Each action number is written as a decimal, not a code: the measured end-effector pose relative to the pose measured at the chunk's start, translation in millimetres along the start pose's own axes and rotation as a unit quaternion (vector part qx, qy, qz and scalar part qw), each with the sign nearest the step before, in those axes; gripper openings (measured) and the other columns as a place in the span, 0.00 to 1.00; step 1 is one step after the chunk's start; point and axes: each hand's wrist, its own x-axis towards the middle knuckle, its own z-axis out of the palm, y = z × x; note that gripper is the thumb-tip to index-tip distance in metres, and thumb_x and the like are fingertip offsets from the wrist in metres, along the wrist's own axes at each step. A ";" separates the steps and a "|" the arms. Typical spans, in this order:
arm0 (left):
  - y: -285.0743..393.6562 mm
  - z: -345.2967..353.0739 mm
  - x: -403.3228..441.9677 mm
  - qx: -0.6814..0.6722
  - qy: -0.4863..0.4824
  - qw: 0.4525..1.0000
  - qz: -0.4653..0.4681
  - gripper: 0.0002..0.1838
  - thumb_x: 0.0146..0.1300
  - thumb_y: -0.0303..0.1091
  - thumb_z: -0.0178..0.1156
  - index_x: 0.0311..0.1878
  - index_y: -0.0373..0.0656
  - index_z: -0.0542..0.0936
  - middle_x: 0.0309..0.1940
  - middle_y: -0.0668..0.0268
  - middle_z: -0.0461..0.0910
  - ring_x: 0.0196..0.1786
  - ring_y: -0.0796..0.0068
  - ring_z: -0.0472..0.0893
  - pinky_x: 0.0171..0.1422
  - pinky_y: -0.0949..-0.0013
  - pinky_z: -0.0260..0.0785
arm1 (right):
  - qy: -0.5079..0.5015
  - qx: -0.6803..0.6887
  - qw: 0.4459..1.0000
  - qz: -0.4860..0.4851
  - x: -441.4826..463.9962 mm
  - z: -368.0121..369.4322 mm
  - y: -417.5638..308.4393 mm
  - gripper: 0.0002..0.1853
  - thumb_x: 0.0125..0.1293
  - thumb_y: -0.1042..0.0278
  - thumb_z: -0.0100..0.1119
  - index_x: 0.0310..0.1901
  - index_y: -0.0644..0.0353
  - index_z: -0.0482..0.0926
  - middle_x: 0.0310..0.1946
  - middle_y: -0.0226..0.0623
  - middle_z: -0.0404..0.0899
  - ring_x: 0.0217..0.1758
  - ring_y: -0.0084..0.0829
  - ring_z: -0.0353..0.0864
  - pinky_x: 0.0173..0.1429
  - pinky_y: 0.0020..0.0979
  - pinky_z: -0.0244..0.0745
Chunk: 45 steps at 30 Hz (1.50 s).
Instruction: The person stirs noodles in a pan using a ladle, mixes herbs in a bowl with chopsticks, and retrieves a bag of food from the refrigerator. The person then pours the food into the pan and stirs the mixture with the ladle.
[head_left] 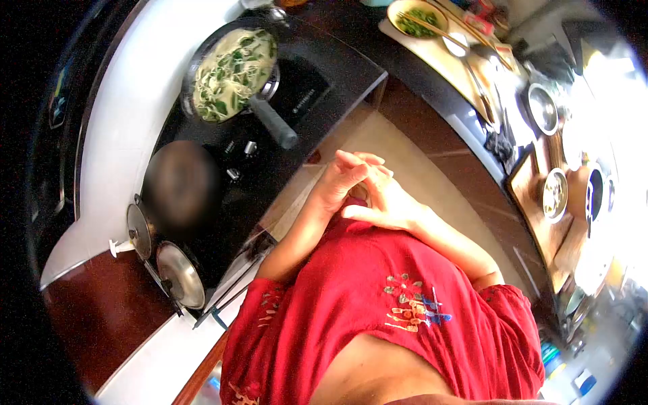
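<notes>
My left hand (336,183) and my right hand (390,205) meet in front of my red embroidered top (358,283). Their fingers are laced together, and no object shows between them. The black hob (297,74) lies to the left of my hands. On its far burner stands a pan (187,94) whose dark handle (273,123) points towards me. Pale liquid with green leaves and thin whitish strands (233,77) fills the pan. Neither hand touches it.
Two lids (181,273) lean at the hob's near left side; a blurred round patch covers the nearer burner. Along the right counter are a bowl of chopped greens (420,21) with chopsticks, a small bowl (555,194) on a wooden board (530,182), and a metal bowl (543,108).
</notes>
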 end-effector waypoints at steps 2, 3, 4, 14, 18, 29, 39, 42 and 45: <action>-25.6 16.7 -6.0 -0.046 -0.007 0.999 -0.020 0.19 0.60 0.42 0.58 0.50 0.40 0.73 0.45 0.54 0.77 0.48 0.66 0.77 0.54 0.64 0.68 | -0.002 0.003 0.998 0.056 -28.8 -10.0 -14.5 0.43 0.53 0.42 0.60 0.64 0.58 0.54 0.53 0.55 0.66 0.50 0.52 0.72 0.56 0.43 0.67; -37.9 28.0 -6.0 -0.070 -0.020 0.997 -0.037 0.19 0.61 0.42 0.58 0.51 0.41 0.73 0.46 0.54 0.76 0.49 0.66 0.76 0.55 0.64 0.68 | -0.010 -0.010 0.997 0.081 -45.5 -15.8 -17.1 0.44 0.52 0.43 0.61 0.64 0.57 0.54 0.55 0.54 0.65 0.50 0.51 0.72 0.54 0.42 0.69; -35.3 53.3 -6.1 -0.088 -0.039 0.995 -0.031 0.21 0.61 0.42 0.56 0.54 0.41 0.71 0.49 0.54 0.74 0.53 0.66 0.74 0.57 0.63 0.66 | -0.016 -0.024 0.994 0.110 -63.5 -23.2 -18.0 0.44 0.51 0.44 0.62 0.65 0.55 0.53 0.56 0.54 0.64 0.49 0.51 0.73 0.53 0.42 0.70; -107.0 124.3 90.6 0.312 -0.176 0.897 -0.257 0.33 0.58 0.35 0.60 0.65 0.42 0.59 0.56 0.57 0.69 0.48 0.70 0.76 0.47 0.72 0.72 | 0.332 -0.275 0.777 0.458 -275.0 -103.5 -61.4 0.42 0.52 0.50 0.62 0.66 0.48 0.52 0.64 0.49 0.55 0.57 0.50 0.68 0.56 0.43 0.68; -146.9 167.2 132.4 0.380 -0.311 0.825 -0.281 0.29 0.57 0.35 0.61 0.61 0.40 0.65 0.49 0.61 0.75 0.48 0.73 0.76 0.54 0.72 0.67 | 0.444 -0.322 0.653 0.522 -362.8 -73.2 -99.8 0.36 0.55 0.50 0.60 0.63 0.54 0.60 0.60 0.47 0.62 0.60 0.46 0.64 0.61 0.41 0.62; -356.4 435.3 -9.2 0.325 -0.553 0.695 -0.325 0.18 0.60 0.31 0.56 0.53 0.35 0.71 0.31 0.63 0.79 0.37 0.76 0.78 0.50 0.71 0.67 | 0.577 -0.059 0.529 0.620 -606.5 79.0 -161.6 0.18 0.60 0.51 0.54 0.38 0.61 0.77 0.42 0.41 0.77 0.49 0.44 0.76 0.59 0.39 0.64; -526.6 636.7 -128.6 0.277 -0.671 0.557 -0.403 0.14 0.60 0.29 0.57 0.48 0.34 0.73 0.35 0.61 0.79 0.37 0.76 0.77 0.47 0.73 0.69 | 0.695 -0.113 0.331 0.629 -801.6 110.5 -232.6 0.36 0.58 0.54 0.58 0.65 0.53 0.54 0.68 0.49 0.44 0.62 0.51 0.63 0.61 0.42 0.64; -594.3 677.9 -125.7 0.234 -0.645 0.567 -0.456 0.12 0.60 0.28 0.56 0.47 0.35 0.74 0.34 0.62 0.80 0.35 0.78 0.77 0.46 0.73 0.69 | 0.675 -0.051 0.328 0.660 -864.4 112.5 -214.1 0.33 0.60 0.51 0.55 0.63 0.57 0.59 0.68 0.49 0.45 0.62 0.50 0.63 0.62 0.41 0.63; -650.8 731.6 -115.9 0.251 -0.659 0.532 -0.468 0.11 0.60 0.28 0.56 0.46 0.36 0.74 0.33 0.62 0.80 0.35 0.77 0.77 0.46 0.73 0.69 | 0.657 0.021 0.317 0.684 -923.9 93.5 -199.8 0.32 0.61 0.50 0.53 0.61 0.59 0.62 0.67 0.49 0.47 0.62 0.48 0.64 0.63 0.40 0.62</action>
